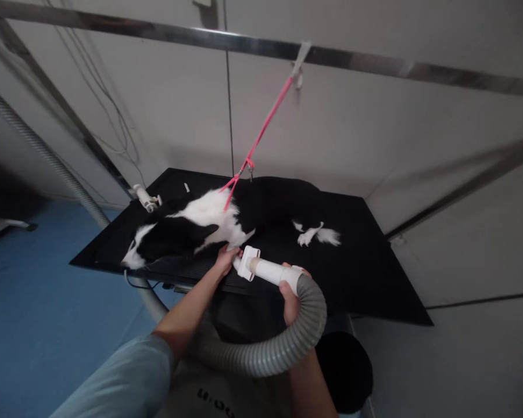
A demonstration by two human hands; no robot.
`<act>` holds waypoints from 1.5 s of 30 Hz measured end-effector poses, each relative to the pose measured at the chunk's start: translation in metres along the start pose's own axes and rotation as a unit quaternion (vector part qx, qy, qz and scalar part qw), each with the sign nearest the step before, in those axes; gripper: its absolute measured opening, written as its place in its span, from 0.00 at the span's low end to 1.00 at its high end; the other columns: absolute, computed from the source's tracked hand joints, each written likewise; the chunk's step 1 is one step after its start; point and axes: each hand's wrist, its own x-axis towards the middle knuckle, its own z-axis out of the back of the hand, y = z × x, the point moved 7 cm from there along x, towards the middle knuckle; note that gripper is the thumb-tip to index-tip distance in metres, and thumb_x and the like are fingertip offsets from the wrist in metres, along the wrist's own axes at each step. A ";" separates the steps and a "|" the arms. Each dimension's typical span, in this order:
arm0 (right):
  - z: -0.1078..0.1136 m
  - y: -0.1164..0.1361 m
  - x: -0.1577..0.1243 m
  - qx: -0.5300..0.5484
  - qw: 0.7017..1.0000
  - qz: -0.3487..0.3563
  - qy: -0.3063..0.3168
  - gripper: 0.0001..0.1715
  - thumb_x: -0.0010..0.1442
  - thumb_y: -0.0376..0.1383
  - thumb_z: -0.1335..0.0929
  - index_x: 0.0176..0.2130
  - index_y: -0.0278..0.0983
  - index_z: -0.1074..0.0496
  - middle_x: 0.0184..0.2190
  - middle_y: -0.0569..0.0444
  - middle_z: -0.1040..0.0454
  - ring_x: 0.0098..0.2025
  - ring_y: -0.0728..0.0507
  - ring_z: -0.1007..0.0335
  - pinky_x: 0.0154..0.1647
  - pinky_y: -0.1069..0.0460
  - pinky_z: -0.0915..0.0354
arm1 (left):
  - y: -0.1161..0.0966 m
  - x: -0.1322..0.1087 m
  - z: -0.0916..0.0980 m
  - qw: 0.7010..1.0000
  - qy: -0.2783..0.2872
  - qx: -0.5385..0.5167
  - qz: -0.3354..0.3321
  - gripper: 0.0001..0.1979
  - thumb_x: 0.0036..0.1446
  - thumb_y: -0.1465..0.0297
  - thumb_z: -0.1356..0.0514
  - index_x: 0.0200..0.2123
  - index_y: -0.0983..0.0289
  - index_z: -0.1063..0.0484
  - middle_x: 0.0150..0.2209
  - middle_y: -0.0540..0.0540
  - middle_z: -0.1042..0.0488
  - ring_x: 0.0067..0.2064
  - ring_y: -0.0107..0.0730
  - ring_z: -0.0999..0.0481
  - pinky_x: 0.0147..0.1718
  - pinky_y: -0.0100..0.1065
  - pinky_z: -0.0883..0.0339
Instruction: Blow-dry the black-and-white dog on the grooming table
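Note:
A black and white dog (213, 208) lies on its side on a black grooming table (375, 278), head to the left and tail to the right. My left hand (225, 259) is closed round its front leg near the table's near edge. In my right hand (290, 297) is a white dryer nozzle (270, 270), its wide flat mouth pointing left, close to the held leg. From the nozzle's back end a grey ribbed hose (265, 359) curves down and round to the left. Part of my right hand is hidden behind the nozzle.
A pink leash (268, 122) runs from the dog's neck area up to a metal bar (244, 40). At the table's far left corner lies a white tool (146, 199), its kind unclear. A black round object (346, 371) stands below, over blue floor (70, 302).

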 end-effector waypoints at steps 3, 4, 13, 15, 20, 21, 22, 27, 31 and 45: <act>-0.008 0.020 0.020 -0.029 0.997 -0.015 0.065 0.27 0.55 0.40 0.27 0.52 0.39 0.34 0.53 0.44 0.22 0.55 0.36 0.25 0.63 0.35 0.33 | 0.009 -0.006 0.002 0.999 -0.007 -0.039 0.013 0.11 0.36 0.76 0.31 0.28 0.65 0.25 0.25 0.51 0.21 0.27 0.33 0.25 0.30 0.33 0.31; -0.010 0.027 0.026 -0.040 0.995 -0.013 0.088 0.27 0.55 0.39 0.27 0.52 0.39 0.33 0.53 0.45 0.22 0.55 0.36 0.26 0.64 0.36 0.34 | 0.011 -0.007 0.001 0.999 -0.008 -0.050 0.016 0.12 0.35 0.76 0.31 0.29 0.65 0.24 0.26 0.52 0.21 0.27 0.33 0.25 0.30 0.32 0.32; -0.016 0.078 0.072 -0.083 0.972 0.036 0.217 0.28 0.49 0.34 0.26 0.50 0.41 0.29 0.52 0.51 0.23 0.50 0.38 0.25 0.55 0.42 0.29 | -0.017 0.005 -0.043 0.990 0.050 -0.124 0.046 0.10 0.40 0.77 0.31 0.29 0.66 0.26 0.23 0.51 0.25 0.24 0.28 0.29 0.28 0.30 0.35; -0.015 0.091 0.075 -0.087 0.969 0.044 0.229 0.28 0.48 0.33 0.25 0.50 0.41 0.29 0.52 0.52 0.24 0.50 0.39 0.26 0.55 0.42 0.30 | -0.022 0.003 -0.047 0.990 0.051 -0.122 0.055 0.09 0.42 0.78 0.32 0.28 0.66 0.27 0.23 0.51 0.25 0.24 0.28 0.29 0.28 0.29 0.36; -0.012 0.099 0.061 -0.069 0.971 0.003 0.227 0.29 0.49 0.33 0.26 0.51 0.43 0.28 0.52 0.52 0.24 0.52 0.38 0.27 0.57 0.42 0.33 | -0.004 -0.018 -0.062 0.983 0.069 -0.108 0.130 0.11 0.50 0.68 0.34 0.20 0.62 0.32 0.17 0.52 0.30 0.21 0.30 0.32 0.24 0.31 0.37; -0.008 0.098 0.056 -0.069 0.975 -0.005 0.213 0.29 0.50 0.34 0.26 0.52 0.43 0.28 0.53 0.52 0.24 0.53 0.37 0.28 0.57 0.42 0.33 | -0.004 -0.018 -0.065 0.982 0.072 -0.114 0.135 0.13 0.51 0.66 0.35 0.20 0.62 0.32 0.17 0.52 0.31 0.20 0.30 0.32 0.24 0.31 0.37; -0.003 0.096 0.052 -0.071 0.978 -0.011 0.198 0.28 0.51 0.36 0.27 0.53 0.43 0.28 0.53 0.51 0.24 0.54 0.36 0.28 0.57 0.41 0.33 | -0.007 -0.017 -0.067 0.980 0.075 -0.120 0.136 0.14 0.52 0.65 0.35 0.19 0.62 0.33 0.16 0.51 0.33 0.19 0.28 0.34 0.23 0.30 0.38; 0.009 0.086 0.042 -0.051 0.984 0.029 0.170 0.32 0.51 0.41 0.26 0.55 0.41 0.31 0.55 0.48 0.25 0.55 0.34 0.28 0.57 0.40 0.34 | -0.033 -0.007 -0.065 0.974 0.108 -0.130 0.152 0.13 0.54 0.69 0.37 0.20 0.63 0.33 0.13 0.46 0.42 0.14 0.23 0.46 0.16 0.26 0.48; -0.003 0.082 0.033 -0.050 0.977 0.055 0.200 0.30 0.49 0.37 0.25 0.52 0.43 0.29 0.53 0.48 0.23 0.53 0.34 0.26 0.58 0.38 0.32 | -0.030 -0.015 -0.057 0.963 0.127 -0.116 0.206 0.15 0.59 0.68 0.40 0.20 0.63 0.35 0.12 0.46 0.42 0.14 0.23 0.45 0.15 0.27 0.47; -0.031 0.105 -0.009 -0.017 0.915 0.295 0.276 0.39 0.47 0.35 0.22 0.55 0.45 0.36 0.53 0.47 0.24 0.56 0.35 0.23 0.57 0.39 0.26 | -0.041 -0.030 -0.064 0.935 0.200 -0.204 0.211 0.22 0.62 0.66 0.40 0.20 0.59 0.47 0.17 0.44 0.50 0.17 0.24 0.47 0.23 0.31 0.37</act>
